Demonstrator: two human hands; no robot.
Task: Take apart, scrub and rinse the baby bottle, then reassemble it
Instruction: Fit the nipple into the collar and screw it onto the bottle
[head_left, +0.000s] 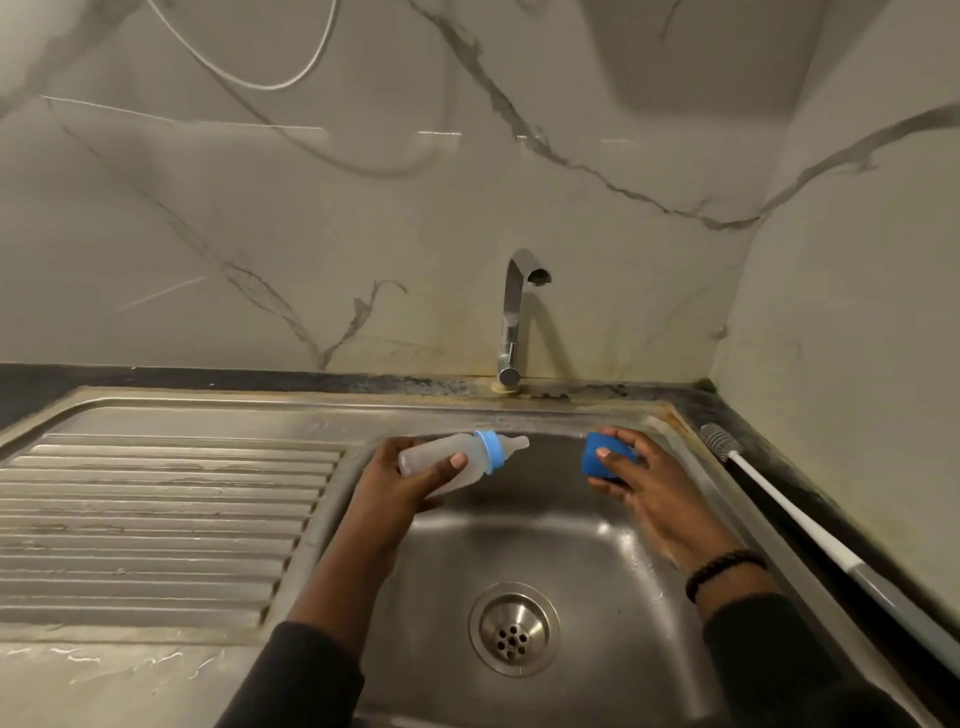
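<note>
Steel sink (597, 571) — left hand (395, 483) grips bottle (447, 460) (nipple on), right hand (644, 478) clasps blue cap (597, 457).

readable text: none that I can make out anywhere
baby bottle (457, 460): frosted body, no scale marks or brand legible
blue cap (605, 457): plain, no lettering visible
bottle brush (779, 499): handle looks blank
faucet (514, 317): bare chrome, no logo readable
sink (524, 415): no stamp visible
</note>
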